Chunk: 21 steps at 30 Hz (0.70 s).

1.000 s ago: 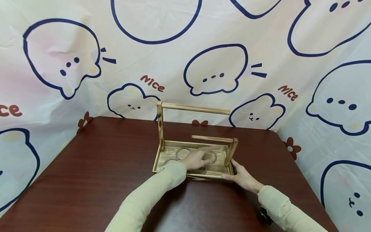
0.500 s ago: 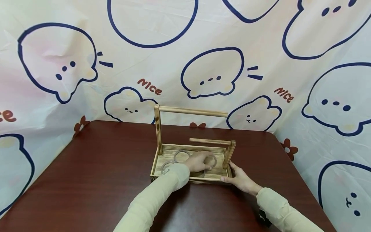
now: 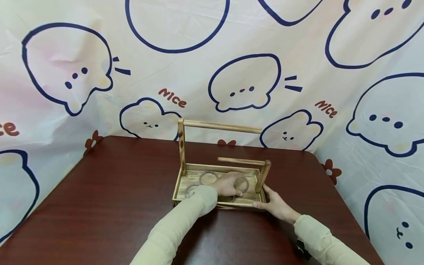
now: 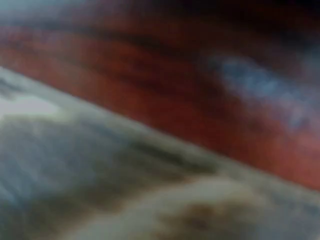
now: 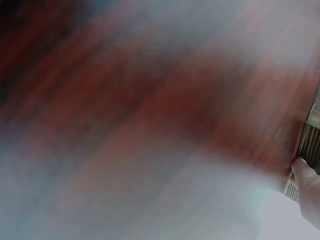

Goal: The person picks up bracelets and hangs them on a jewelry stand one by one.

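Reaching into the tray [image 3: 235, 207]

At the tray's near right corner the right hand [image 3: 277, 206] clasps its wall. One ring [image 3: 192, 185] lies by the near left corner. Over the near edge comes the left hand [image 3: 228, 184], fingers bent at a second ring [image 3: 247, 184] toward the right end; whether they grip it, I cannot tell. A third ring [image 3: 200, 178] lies by the far edge. Beyond the table [image 3: 99, 206] hangs a curtain [image 3: 192, 73].
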Tool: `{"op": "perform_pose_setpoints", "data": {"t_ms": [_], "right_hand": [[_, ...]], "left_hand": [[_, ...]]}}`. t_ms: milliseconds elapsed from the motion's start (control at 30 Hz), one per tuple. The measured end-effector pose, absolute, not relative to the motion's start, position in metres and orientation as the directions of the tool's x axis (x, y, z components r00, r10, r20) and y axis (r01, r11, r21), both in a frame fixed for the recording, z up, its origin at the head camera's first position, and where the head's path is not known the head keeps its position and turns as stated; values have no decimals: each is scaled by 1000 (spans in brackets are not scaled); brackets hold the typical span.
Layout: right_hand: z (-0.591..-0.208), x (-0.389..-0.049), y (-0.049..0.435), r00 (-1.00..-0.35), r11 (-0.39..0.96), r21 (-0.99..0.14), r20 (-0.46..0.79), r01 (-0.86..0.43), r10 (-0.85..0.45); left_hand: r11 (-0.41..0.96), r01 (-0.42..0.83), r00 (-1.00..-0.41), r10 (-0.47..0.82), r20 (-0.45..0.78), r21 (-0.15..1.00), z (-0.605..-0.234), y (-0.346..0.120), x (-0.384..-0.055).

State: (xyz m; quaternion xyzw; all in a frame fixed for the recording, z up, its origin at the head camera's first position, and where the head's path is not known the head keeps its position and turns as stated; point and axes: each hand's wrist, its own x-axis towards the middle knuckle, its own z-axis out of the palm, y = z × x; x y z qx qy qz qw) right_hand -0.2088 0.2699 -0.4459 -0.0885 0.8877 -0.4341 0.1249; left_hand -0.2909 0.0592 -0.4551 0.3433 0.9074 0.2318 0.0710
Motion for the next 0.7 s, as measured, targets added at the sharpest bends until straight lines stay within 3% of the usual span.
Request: {"op": "perform_pose_setpoints", "data": {"t_ms": [167, 700], "right_hand": [[-444, -208, 270, -953, 606, -793, -134, -61, -271], [-443, -208, 268, -953, 612, -790, -149, -46, -263]], "left_hand": [[654, 555, -756, 654, -15, 513, -455, 61, -294], [695, 526, -769, 635, -76, 489, -451, 62, -289]]}}
